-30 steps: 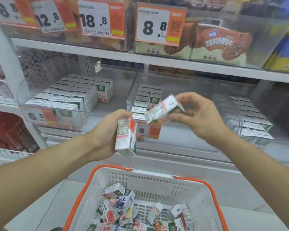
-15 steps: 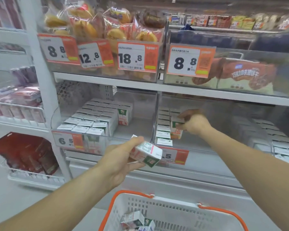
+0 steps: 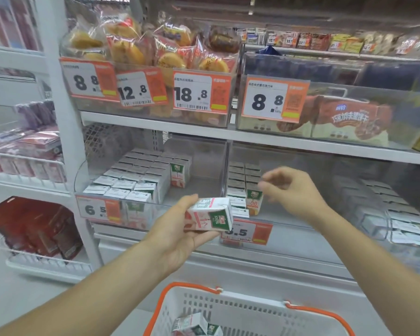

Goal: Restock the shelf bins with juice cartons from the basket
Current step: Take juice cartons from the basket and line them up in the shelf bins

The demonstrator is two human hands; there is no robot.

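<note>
1. white store shelving (image 3: 155, 128) fills the background, with clear plastic shelf bins (image 3: 199, 151) of small white cartons under orange price tags.
2. the left hand (image 3: 180, 235) grips a small white juice carton with a green end panel (image 3: 210, 218), lying on its side in front of the bins.
3. the right hand (image 3: 292, 192) hovers over the middle bin, fingers loosely curled and holding nothing.
4. a white plastic basket with an orange rim (image 3: 228, 309) sits below, with more cartons inside.

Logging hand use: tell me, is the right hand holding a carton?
No: the right hand hangs empty over the bin, while the left hand grips the juice carton.
</note>
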